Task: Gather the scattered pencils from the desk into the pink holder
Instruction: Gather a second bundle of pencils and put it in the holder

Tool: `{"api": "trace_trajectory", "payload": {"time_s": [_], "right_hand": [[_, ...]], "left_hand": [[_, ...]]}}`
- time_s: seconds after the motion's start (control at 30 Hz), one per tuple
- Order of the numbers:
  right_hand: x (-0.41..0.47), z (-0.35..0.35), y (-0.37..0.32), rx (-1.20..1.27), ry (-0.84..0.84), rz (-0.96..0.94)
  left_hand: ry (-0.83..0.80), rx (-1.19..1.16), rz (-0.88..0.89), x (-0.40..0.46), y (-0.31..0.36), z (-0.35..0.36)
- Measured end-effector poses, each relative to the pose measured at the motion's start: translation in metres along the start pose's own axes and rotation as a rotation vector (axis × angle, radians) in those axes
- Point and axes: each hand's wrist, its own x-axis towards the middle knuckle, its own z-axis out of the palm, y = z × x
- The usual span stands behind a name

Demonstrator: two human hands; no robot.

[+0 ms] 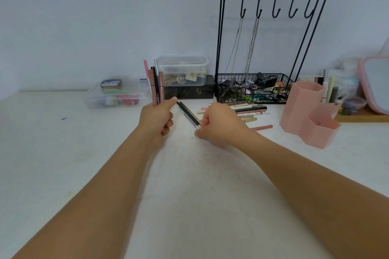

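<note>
Far left on the white bench (63, 153): clear plastic tray (114, 95) with small cosmetic bits inside. Left hand (156, 116) raised above the bench, fingers (167, 127) wrapped around a bundle of pencils (155, 84) held upright, pink, brown and black ones, tips up. Behind the bundle, a clear lidded box (183, 70) stacked on a dark box (189, 90). Between the hands, two dark pencils (189, 114) lie diagonally on the bench. Right hand (219, 125) low at the bench, fingers curled, thumb and fingertips at the near end of those diagonal pencils; can't tell whether it actually pinches one. Just behind the right hand, a loose pile of pencils (250, 110) lying mostly sideways, one pink pencil (262, 127) apart nearer front. Black wire rack (271, 48) with hooks, chains and a basket of clips at the back. Pink holder (305, 109) stands right of the pile, hexagonal compartments. Pink-framed mirror (374, 84) at the far right edge.
</note>
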Motion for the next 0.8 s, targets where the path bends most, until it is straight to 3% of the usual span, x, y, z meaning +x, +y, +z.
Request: {"api": "trace_trajectory", "payload": {"time_s": [0.27,0.47,0.57,0.67,0.8], "right_hand": [[-0.003,-0.006,-0.006,0.041,-0.070,0.034],[0.000,-0.023,-0.005,0.662,-0.105,0.166],[-0.003,-0.023,-0.010,1.003,-0.092,0.135],[-0.007,-0.015,-0.018,1.140,-0.095,0.091],[-0.010,-0.001,-0.022,1.131,-0.091,0.050]], "left_hand": [[-0.027,0.032,-0.031,0.003,-0.007,0.004],[-0.138,-0.073,-0.051,0.001,-0.007,0.007],[-0.208,-0.127,-0.050,-0.003,-0.006,0.011],[-0.266,-0.191,-0.056,-0.006,-0.008,0.014],[-0.305,-0.277,-0.064,-0.005,-0.009,0.016]]}}
